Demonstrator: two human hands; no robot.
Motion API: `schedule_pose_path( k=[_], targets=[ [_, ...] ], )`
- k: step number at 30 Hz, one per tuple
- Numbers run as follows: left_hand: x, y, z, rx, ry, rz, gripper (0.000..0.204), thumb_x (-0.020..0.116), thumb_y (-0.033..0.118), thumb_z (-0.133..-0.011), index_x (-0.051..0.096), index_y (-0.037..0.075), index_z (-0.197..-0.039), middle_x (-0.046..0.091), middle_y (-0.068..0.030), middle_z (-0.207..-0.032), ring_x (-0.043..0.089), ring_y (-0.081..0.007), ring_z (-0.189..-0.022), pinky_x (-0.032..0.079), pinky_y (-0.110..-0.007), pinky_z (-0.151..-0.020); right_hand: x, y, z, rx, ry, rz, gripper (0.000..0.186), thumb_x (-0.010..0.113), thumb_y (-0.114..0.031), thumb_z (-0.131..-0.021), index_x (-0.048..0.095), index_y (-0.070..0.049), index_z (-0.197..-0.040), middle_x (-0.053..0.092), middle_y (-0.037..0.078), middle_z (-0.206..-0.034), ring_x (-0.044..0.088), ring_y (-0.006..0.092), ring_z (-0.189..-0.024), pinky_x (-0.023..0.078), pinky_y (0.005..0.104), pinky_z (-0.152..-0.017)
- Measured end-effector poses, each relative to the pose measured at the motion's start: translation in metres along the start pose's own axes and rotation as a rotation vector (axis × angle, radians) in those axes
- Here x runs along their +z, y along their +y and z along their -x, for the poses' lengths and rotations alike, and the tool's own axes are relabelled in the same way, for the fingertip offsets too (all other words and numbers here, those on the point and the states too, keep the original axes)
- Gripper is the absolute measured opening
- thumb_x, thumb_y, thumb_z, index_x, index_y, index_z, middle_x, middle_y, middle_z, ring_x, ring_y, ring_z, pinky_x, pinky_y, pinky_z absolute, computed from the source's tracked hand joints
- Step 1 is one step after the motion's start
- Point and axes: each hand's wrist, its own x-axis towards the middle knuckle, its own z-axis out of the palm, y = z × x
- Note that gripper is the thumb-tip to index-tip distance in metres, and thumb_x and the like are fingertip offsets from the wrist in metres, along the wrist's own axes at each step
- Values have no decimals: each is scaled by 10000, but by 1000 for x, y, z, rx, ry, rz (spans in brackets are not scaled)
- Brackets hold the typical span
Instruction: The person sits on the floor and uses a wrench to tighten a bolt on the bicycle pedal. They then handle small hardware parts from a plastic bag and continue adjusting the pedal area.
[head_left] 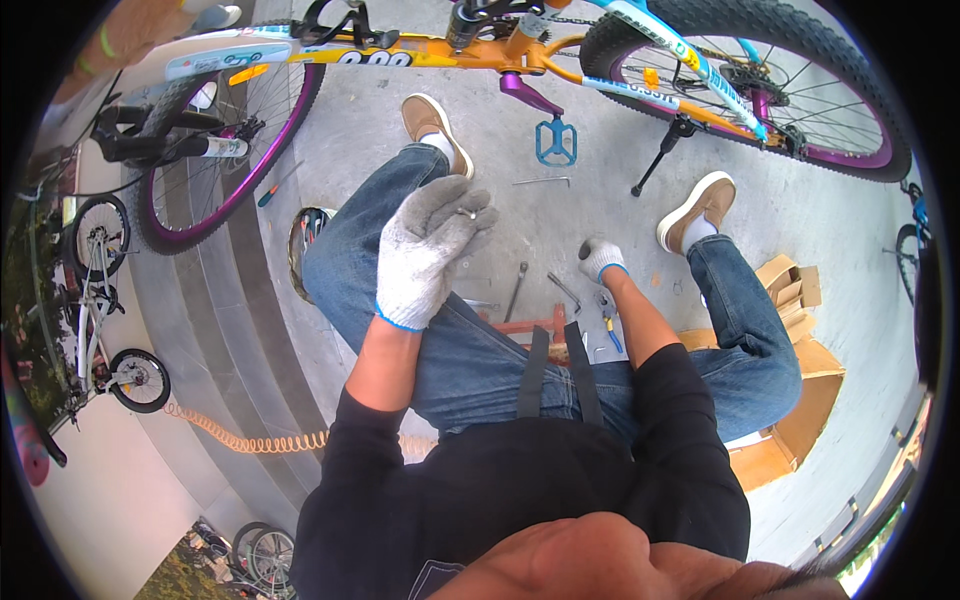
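Note:
My left hand (pixel 425 245), in a grey-and-white work glove with a blue cuff, is raised over my left thigh. Its fingertips pinch a small shiny metal piece (pixel 469 213), too small to name exactly. Lower and to the right is my right hand (pixel 602 258), in a matching glove, with its fingers curled in; whatever they may hold is hidden. Close below it on the floor lie a pair of pliers (pixel 608 322), a bent metal tool (pixel 563 291) and a wrench (pixel 517 290). The orange, white and blue bicycle (pixel 430 50) stands across the far side.
The bicycle's blue pedal (pixel 556 142) and kickstand (pixel 665 155) reach toward me. A hex key (pixel 541 181) rests near the pedal, a screwdriver (pixel 268 196) by the front wheel (pixel 225 140). On the right sits an open cardboard box (pixel 800 410); a coiled orange hose (pixel 240 440) runs left.

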Motion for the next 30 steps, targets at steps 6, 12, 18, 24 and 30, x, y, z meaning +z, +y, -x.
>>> schedule_pose_path(
  k=[6, 12, 18, 24, 30],
  targets=[
    [3, 3, 10, 106, -8, -95, 461, 757, -61, -946, 612, -46, -1384, 756, -193, -1205, 776, -277, -1064, 648, -382, -931, -37, -47, 16, -26, -34, -260, 354, 696, -216, -847, 817, -79, -1150, 824, 153, -1044, 797, 251, -866, 640, 367, -819],
    [-4, 12, 18, 141, 10, -15, 293, 770, -31, -967, 686, -70, -1246, 766, -181, -1160, 776, -247, -1027, 655, -378, -952, -13, -59, 13, 47, 2, -78, 400, 697, -339, -833, 832, -102, -1125, 798, 231, -1108, 769, 390, -1080, 604, 443, -993],
    [-4, 6, 17, 220, -86, 23, 252, 671, 78, -1076, 690, -15, -1308, 774, -129, -1172, 771, -199, -995, 637, -341, -892, 17, -43, 6, -58, 65, 181, 290, 719, -314, -824, 830, -134, -1022, 805, 208, -1080, 770, 384, -1068, 603, 442, -985],
    [4, 2, 6, 175, -99, 14, 199, 655, 23, -1060, 716, -8, -1247, 773, -102, -1162, 758, -177, -1030, 630, -327, -952, 0, -42, 4, -21, 13, 172, 286, 756, -306, -846, 839, -170, -1084, 829, 138, -1001, 805, 299, -925, 630, 414, -885],
    [6, -10, 1, 382, -40, -417, 202, 754, 87, -943, 778, 34, -1137, 810, -131, -1088, 772, -225, -1025, 595, -361, -963, -41, -82, 31, 18, 43, -8, 458, 808, -356, -910, 787, -56, -1255, 791, 132, -838, 737, 175, -633, 612, 349, -615]
  ],
)
